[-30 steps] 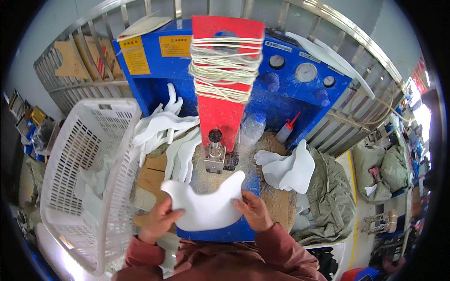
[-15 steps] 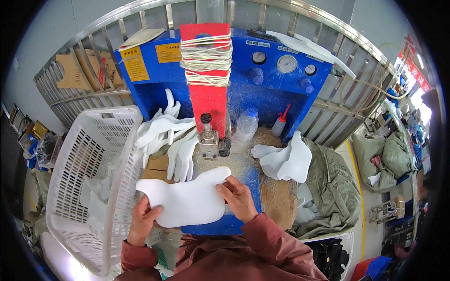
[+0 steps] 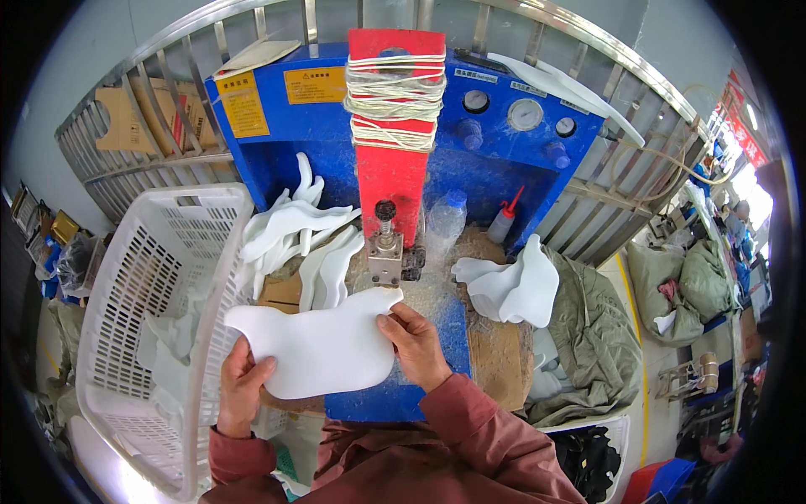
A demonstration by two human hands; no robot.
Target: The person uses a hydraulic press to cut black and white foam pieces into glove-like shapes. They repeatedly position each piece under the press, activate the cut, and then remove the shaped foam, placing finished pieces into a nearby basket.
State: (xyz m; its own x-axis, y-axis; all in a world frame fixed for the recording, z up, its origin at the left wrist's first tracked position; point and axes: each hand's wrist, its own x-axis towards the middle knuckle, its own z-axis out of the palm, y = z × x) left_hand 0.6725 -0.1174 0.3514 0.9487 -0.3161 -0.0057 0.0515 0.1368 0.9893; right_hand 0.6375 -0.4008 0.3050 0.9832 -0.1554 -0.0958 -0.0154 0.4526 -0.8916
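A smooth white moulded foam-like panel [image 3: 323, 349] with a curved upper edge is held up between both hands. My left hand [image 3: 242, 386] closes on its lower left side, thumb on top. My right hand [image 3: 416, 346] pinches its right side near the raised corner. That corner lies just below the metal head [image 3: 385, 259] of the red machine arm [image 3: 395, 181]; whether they touch, I cannot tell. Similar white pieces form a pile [image 3: 294, 223] behind on the left. Another small stack [image 3: 516, 286] sits on the right.
A white perforated basket [image 3: 206, 336] with pale pieces stands at left. The blue machine housing [image 3: 315, 126] with gauges rises behind. A clear bottle [image 3: 445, 220] and a red-tipped squeeze bottle [image 3: 502, 223] stand beside the arm. Green cloth [image 3: 588, 336] hangs at right; black pieces [image 3: 588, 458] fill a bin.
Both hands have shifted the white panel left and slightly away from me, bringing its right corner below the metal head. The red arm now appears farther right in the picture.
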